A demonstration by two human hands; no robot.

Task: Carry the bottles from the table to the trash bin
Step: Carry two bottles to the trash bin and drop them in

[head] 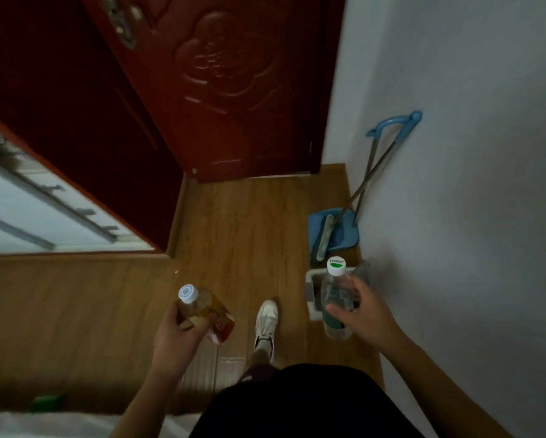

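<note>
My left hand (178, 330) grips an amber drink bottle (206, 312) with a white cap and a red label, held at waist height over the wooden floor. My right hand (363, 314) holds a clear water bottle (336, 295) with a white-and-green cap and a green label. That bottle hangs directly above a small white trash bin (311, 295) standing on the floor against the right wall; the bottle and hand hide most of the bin's opening.
A blue dustpan (338, 232) and a broom (323, 238) lean on the white wall (470, 184) just beyond the bin. A dark red door (233, 90) closes the far end. My white shoe (267, 324) is on the floor between the hands.
</note>
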